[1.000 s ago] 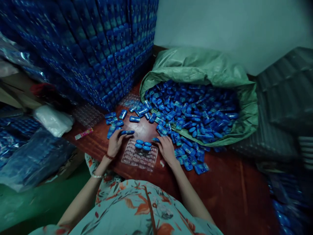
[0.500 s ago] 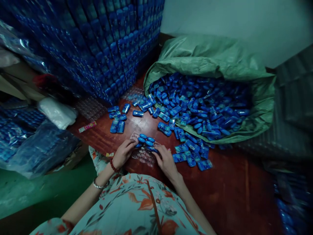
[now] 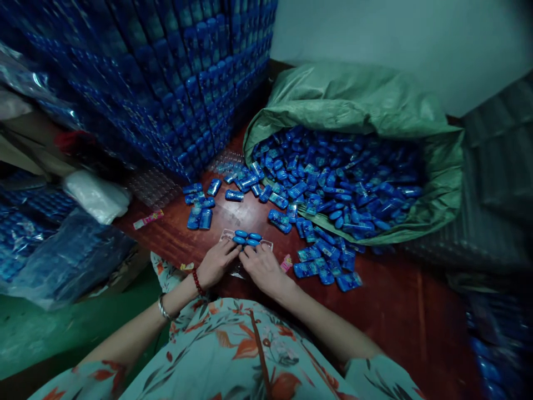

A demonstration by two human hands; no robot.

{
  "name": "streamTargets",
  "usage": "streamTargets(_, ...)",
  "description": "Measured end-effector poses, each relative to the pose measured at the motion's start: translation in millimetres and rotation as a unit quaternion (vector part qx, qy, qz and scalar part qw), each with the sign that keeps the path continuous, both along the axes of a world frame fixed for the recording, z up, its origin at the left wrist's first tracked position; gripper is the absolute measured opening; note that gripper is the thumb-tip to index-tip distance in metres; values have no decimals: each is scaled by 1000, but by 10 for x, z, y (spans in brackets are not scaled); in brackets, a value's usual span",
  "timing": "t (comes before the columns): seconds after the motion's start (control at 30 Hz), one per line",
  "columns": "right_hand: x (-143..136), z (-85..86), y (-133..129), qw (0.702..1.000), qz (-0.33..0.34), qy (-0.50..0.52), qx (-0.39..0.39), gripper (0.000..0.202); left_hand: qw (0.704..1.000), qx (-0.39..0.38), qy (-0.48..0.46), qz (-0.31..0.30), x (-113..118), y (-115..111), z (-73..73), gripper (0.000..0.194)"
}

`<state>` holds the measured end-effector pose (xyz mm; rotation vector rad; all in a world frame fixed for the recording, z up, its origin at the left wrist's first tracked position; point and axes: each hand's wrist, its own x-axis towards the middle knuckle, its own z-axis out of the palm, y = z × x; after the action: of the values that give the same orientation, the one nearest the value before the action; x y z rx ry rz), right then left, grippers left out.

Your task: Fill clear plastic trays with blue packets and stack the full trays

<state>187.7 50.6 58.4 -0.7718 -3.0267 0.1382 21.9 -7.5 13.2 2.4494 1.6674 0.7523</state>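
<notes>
Resting close together at the clear tray (image 3: pixel 227 234), the left hand (image 3: pixel 216 263) and the right hand (image 3: pixel 265 271) curl narrowly inward over its near part; their fingertips are hidden, so I cannot tell whether either grips anything. The tray lies on the counter (image 3: pixel 375 311) just in front of the person, its far corners showing beyond the hands. At least 4 blue containers (image 3: pixel 240 240) sit in it, in 2 rows of 2, with bare plastic to either side. As I judge it, filling this tray is at an early stage, though the hands cover how many pockets are left. Plenty remains: loose blue packs (image 3: pixel 307 270) lie to the right, a smaller cluster (image 3: pixel 194 216) to the left, and the green sack (image 3: pixel 353 114) holds a heap more. The tall blue stack (image 3: pixel 200 94) at upper left looks like finished work.
</notes>
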Motion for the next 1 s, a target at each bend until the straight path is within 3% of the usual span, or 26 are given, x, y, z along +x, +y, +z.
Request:
streamTargets(0.2,51,-19,148,998,-20,19,-52,31,995,74,-30,54,21,-71,-109,31)
streamTargets(0.4,154,-98,142,997,-57,38,-40,14,994,68,-58,55,27,-70,-127,37)
streamTargets(0.6,-41,-62,40,999,-52,4,2,24,992,78,-77,63,77,-56,-132,38)
streamTargets(0.73,-75,-98,-6,997,-76,19,-23,25,989,62,-111,80,43,-91,-172,36)
streamTargets(0.8,-4,-123,-8,993,-90,67,-26,25,976,64,-143,153,-78,-91,-192,33)
streamTargets(0.87,110,-137,46,982,-122,142,-18,29,941,75,-170,282,-285,-52,-208,32)
streamTargets(0.93,238,-142,197,961,-177,212,-18,29,896,66,-161,409,-538,26,-226,40)
streamTargets(1.0,356,-152,454,934,-242,260,-30,28,870,5,-120,479,-767,121,-252,48)
